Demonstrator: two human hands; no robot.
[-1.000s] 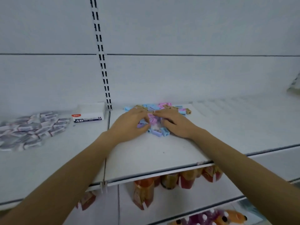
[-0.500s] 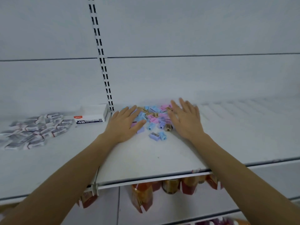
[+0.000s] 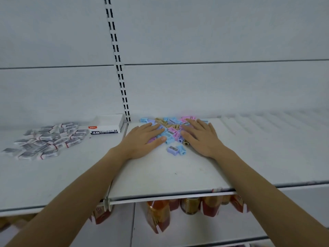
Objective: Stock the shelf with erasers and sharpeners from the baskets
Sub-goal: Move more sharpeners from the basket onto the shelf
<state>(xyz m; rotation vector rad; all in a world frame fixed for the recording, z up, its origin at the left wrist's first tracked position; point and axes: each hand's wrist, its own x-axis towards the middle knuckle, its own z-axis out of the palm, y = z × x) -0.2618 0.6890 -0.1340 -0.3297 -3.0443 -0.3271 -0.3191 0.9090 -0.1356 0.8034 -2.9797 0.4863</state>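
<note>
A pile of small pastel sharpeners [image 3: 171, 128], blue, pink, purple and tan, lies at the back of the white shelf [image 3: 160, 177]. My left hand [image 3: 142, 141] lies flat with straight fingers on the pile's left side. My right hand [image 3: 201, 138] lies flat on its right side, fingers spread. A purple and a blue sharpener [image 3: 176, 150] sit loose just in front of the pile, between my hands. Wrapped erasers [image 3: 46, 141] lie scattered on the left shelf section, beside an open white 4B eraser box [image 3: 106, 126].
A slotted upright [image 3: 117, 68] runs up the back wall between the two shelf sections. Bottles with red and gold labels [image 3: 187, 209] stand on the shelf below. The shelf's front edge [image 3: 169, 196] runs across under my forearms.
My hands went from cupped together over the sharpeners to flat and apart on both sides of the pile. Over the last half second they barely moved.
</note>
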